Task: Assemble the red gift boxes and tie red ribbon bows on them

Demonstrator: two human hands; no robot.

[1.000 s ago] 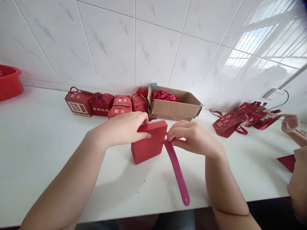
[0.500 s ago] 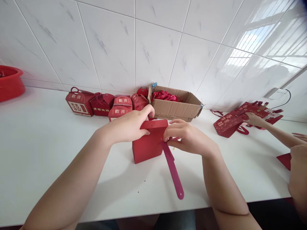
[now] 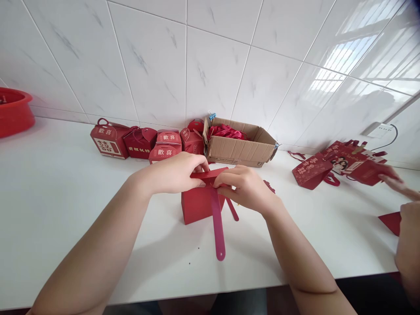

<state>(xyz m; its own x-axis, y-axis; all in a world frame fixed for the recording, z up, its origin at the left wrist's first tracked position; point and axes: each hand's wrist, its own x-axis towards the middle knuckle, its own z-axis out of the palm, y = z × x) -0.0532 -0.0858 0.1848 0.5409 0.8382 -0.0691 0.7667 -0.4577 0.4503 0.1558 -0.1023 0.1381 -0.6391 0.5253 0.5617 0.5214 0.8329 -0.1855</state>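
Gripping the top of a red box, upright on the white table, with left hand; pinching a magenta strap against it with right hand. Noting 2 dark specks in front, a cardboard carton behind.

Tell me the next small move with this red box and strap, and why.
Perhaps press the strap to the box near its top: the right hand pinches it there, the left hand grips the box top, and the strap's holed end is loose.
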